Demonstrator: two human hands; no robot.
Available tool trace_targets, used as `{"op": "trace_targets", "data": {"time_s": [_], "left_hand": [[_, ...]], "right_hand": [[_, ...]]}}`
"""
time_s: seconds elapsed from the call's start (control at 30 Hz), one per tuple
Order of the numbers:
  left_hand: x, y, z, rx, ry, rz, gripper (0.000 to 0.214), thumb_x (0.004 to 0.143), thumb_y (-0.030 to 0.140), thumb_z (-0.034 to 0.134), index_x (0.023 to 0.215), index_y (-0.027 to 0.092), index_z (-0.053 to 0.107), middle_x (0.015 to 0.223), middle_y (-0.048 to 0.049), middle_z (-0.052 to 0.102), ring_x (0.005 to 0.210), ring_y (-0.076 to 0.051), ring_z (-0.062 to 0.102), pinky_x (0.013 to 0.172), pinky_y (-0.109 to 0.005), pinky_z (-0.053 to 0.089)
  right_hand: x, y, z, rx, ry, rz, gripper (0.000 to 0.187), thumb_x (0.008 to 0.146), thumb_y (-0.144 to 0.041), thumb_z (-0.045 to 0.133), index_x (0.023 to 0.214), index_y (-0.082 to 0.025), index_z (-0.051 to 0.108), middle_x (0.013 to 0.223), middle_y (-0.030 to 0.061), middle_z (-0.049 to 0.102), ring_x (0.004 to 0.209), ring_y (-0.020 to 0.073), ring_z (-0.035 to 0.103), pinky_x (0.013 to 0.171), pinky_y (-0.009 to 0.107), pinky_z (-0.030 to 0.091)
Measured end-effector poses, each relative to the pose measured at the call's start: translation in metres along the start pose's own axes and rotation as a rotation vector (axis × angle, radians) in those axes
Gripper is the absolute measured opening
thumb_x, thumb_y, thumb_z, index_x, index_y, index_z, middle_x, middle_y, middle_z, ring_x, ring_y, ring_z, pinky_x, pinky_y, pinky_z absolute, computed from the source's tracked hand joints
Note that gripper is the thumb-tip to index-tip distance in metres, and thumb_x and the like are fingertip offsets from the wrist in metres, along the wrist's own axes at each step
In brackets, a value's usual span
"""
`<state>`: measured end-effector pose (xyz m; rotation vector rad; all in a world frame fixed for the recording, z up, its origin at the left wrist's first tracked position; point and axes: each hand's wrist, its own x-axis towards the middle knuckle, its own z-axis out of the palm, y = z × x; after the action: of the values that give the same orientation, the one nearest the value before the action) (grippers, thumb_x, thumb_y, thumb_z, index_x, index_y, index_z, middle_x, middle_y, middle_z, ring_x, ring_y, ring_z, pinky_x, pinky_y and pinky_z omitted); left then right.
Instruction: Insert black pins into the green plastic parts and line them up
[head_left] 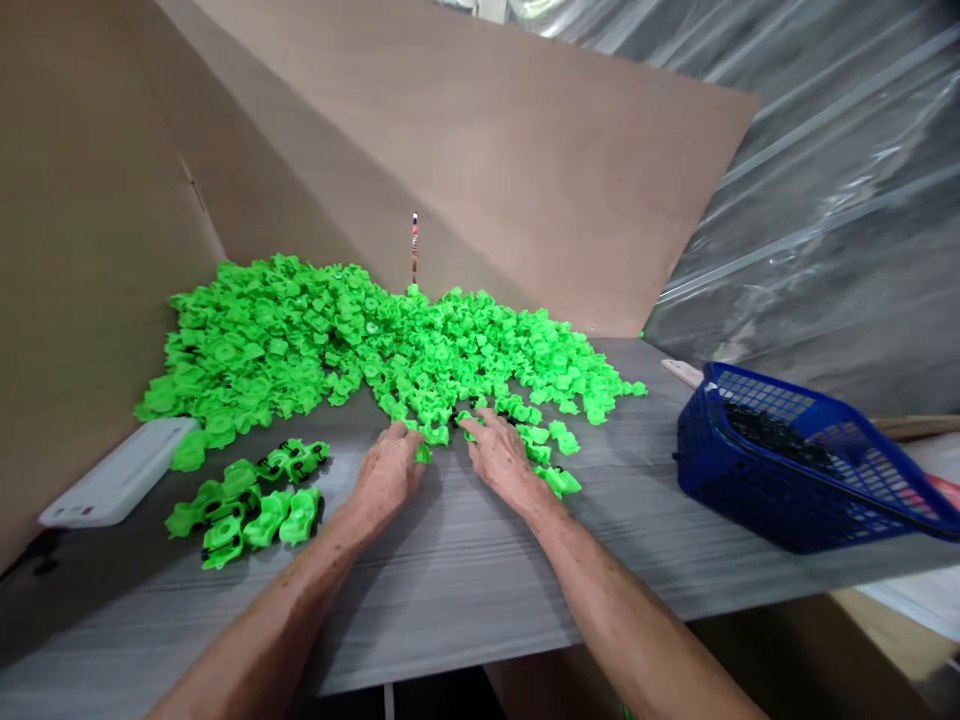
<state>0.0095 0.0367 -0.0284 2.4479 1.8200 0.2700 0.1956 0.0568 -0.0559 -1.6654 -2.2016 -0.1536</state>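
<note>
My left hand [388, 466] is closed at the front of a large heap of bright green plastic toy car bodies [442, 350]. A small green toy car body [424, 454] shows at its fingertips, partly hidden by the hand. Close by on the right, my right hand [496, 455] has its fingers stretched apart over green pieces at the heap's edge, touching them. Loose green pieces [559, 480] lie just right of that hand. On the left of the table, several green toy cars with black wheels [262, 520] form a separate group.
A blue plastic basket [750, 490] holding small black parts [776, 435] stands at the right. A white box-like object [124, 475] lies at the left. Board walls [510, 170] enclose the grey table [450, 600] at the back and left. A thin patterned stick [415, 248] rises behind the heap.
</note>
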Motion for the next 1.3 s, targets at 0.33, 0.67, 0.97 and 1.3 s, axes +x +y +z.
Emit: {"op": "trace_targets", "data": {"time_s": [0.33, 0.67, 0.97, 1.3], "left_hand": [[0.004, -0.010, 0.004, -0.213, 0.022, -0.061, 0.028, 0.082, 0.026, 0.053, 0.109, 0.022, 0.059, 0.095, -0.0064, 0.071, 0.092, -0.024, 0.066, 0.075, -0.029, 0.043], [0.004, -0.011, 0.007, -0.454, 0.191, -0.159, 0.036, 0.080, 0.032, 0.057, 0.113, 0.019, 0.059, 0.086, -0.0051, 0.069, 0.082, -0.022, 0.066, 0.074, -0.030, 0.044], [0.004, -0.003, 0.008, -1.439, 0.051, -0.332, 0.042, 0.063, 0.030, 0.073, 0.101, 0.016, 0.062, 0.066, 0.0027, 0.061, 0.059, -0.015, 0.060, 0.054, -0.028, 0.050], [0.002, 0.003, -0.003, -1.877, -0.177, -0.530, 0.029, 0.074, 0.005, 0.057, 0.102, 0.010, 0.060, 0.078, -0.0108, 0.071, 0.069, -0.021, 0.072, 0.065, -0.032, 0.058]], "right_hand": [[0.004, 0.007, 0.008, 0.351, 0.090, -0.151, 0.027, 0.072, -0.011, 0.070, 0.098, -0.018, 0.067, 0.107, 0.0079, 0.061, 0.096, 0.0201, 0.061, 0.085, 0.030, 0.049], [0.003, 0.019, -0.004, 0.158, -0.029, -0.150, 0.027, 0.083, -0.011, 0.053, 0.097, -0.022, 0.074, 0.102, 0.0063, 0.064, 0.092, 0.0195, 0.059, 0.083, 0.032, 0.045], [0.007, 0.029, -0.002, 0.213, 0.134, -0.029, 0.027, 0.073, -0.007, 0.054, 0.082, -0.021, 0.076, 0.083, 0.0061, 0.070, 0.079, 0.0208, 0.062, 0.076, 0.032, 0.047], [0.007, 0.022, 0.005, 0.442, 0.272, -0.090, 0.019, 0.078, -0.011, 0.053, 0.079, -0.019, 0.070, 0.078, 0.0060, 0.068, 0.078, 0.0203, 0.063, 0.076, 0.033, 0.049]]}}
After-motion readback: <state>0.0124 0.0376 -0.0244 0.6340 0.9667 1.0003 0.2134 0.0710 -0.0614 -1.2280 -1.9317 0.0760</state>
